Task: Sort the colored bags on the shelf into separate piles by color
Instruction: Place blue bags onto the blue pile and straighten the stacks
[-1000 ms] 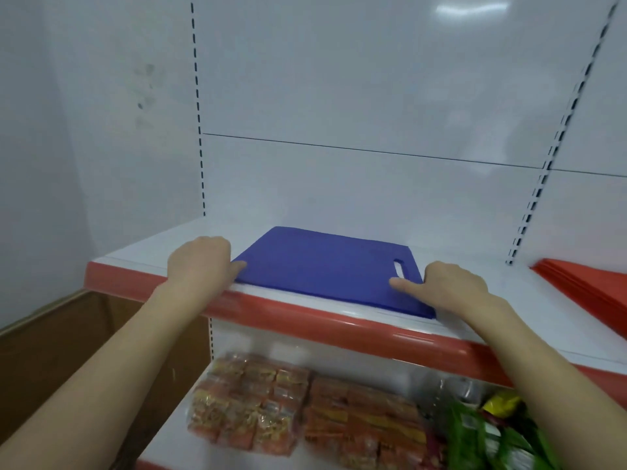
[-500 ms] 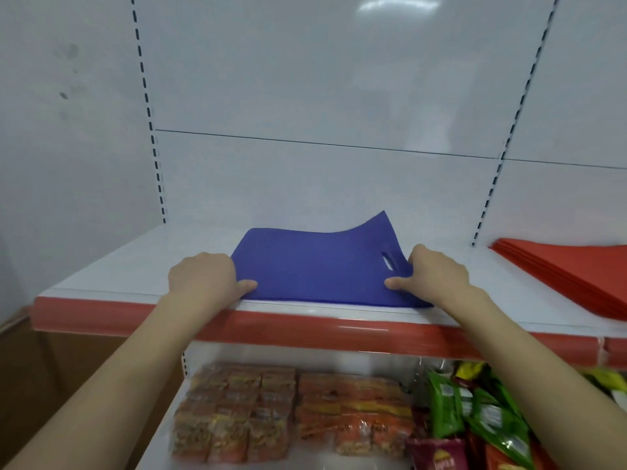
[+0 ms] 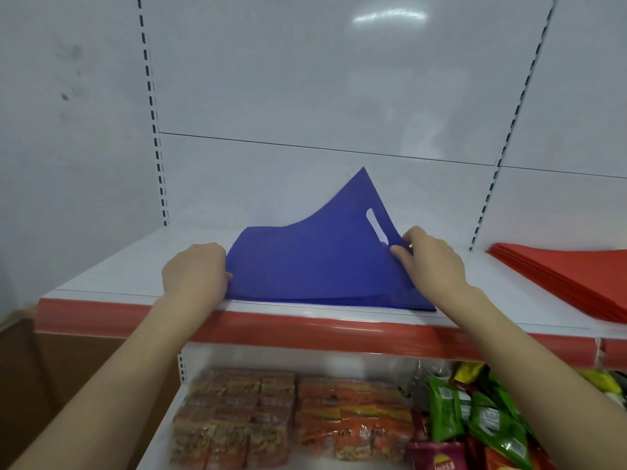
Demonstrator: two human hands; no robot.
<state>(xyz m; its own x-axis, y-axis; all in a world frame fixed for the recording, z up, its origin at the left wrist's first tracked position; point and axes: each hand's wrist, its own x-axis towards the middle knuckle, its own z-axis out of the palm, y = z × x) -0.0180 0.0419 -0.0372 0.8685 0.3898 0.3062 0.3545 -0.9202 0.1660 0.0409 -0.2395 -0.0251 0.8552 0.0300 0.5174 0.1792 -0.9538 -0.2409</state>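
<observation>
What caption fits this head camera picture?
Right hand lifts a blue bag by its handle end, left hand holds the other edge; red bags lie stacked rightward.

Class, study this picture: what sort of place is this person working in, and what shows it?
Probably a shop or its stockroom: white slotted shelving with a red front strip, packaged snacks below, and carrier bags above, a blue bag and a pile of red bags.

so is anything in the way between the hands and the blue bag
Nothing visible. Both hands are on the blue bag: the left hand holds its left edge, and the right hand pinches the edge beside the handle cutout, with that corner raised off the shelf.
</observation>
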